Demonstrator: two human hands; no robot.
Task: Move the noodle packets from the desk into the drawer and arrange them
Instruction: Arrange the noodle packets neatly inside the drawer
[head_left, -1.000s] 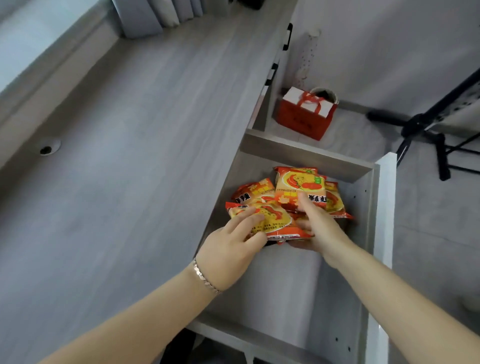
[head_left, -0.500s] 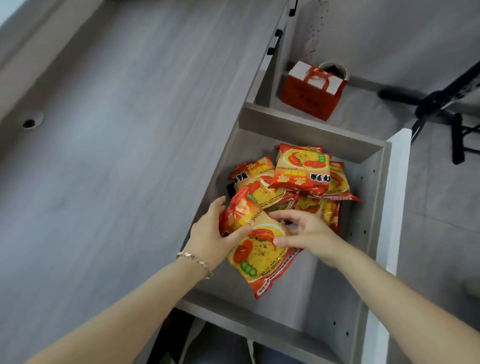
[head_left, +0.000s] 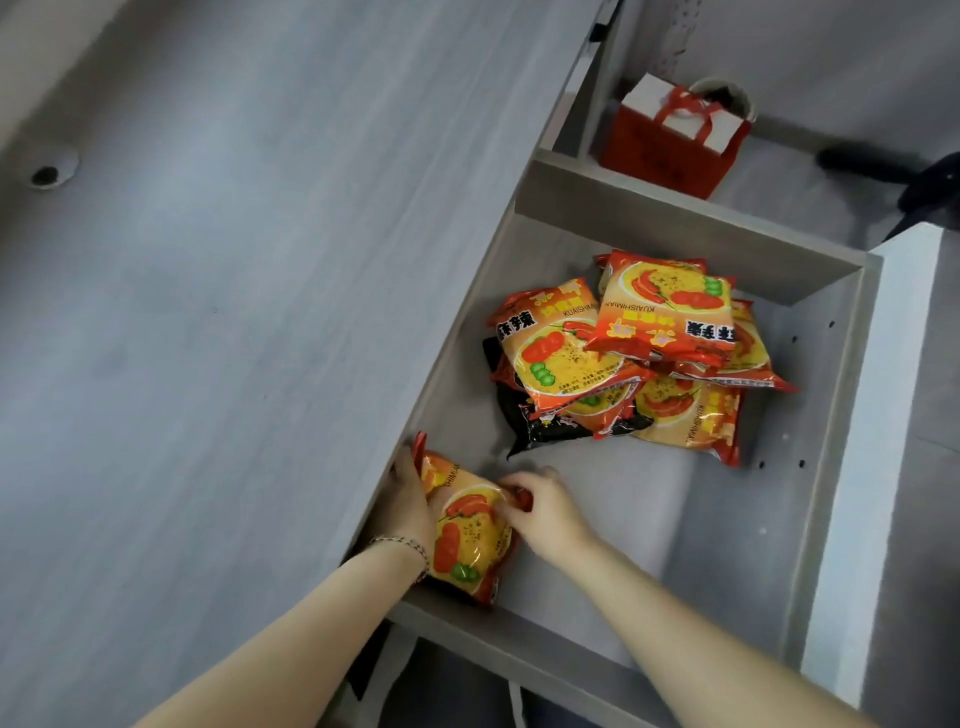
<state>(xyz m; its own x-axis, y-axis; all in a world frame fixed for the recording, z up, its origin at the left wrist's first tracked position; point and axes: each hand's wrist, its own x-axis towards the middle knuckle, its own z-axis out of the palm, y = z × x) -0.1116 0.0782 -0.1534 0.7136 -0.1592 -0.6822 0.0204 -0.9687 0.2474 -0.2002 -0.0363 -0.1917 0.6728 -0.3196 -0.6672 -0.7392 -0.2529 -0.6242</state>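
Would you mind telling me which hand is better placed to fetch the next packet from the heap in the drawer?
The right hand, probably. It touches only the edge of the orange noodle packet on the side facing the heap of packets, while the left hand is wedged between that packet and the grey drawer's wall.

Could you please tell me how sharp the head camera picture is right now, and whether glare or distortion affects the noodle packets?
Head view: the pile of packets is fairly sharp, its print readable, with glossy highlights on the wrappers; the packet held by the left hand and right hand looks softer, slightly motion-blurred; wide-angle bending curves the drawer edges; lighting is even, shadows soft.
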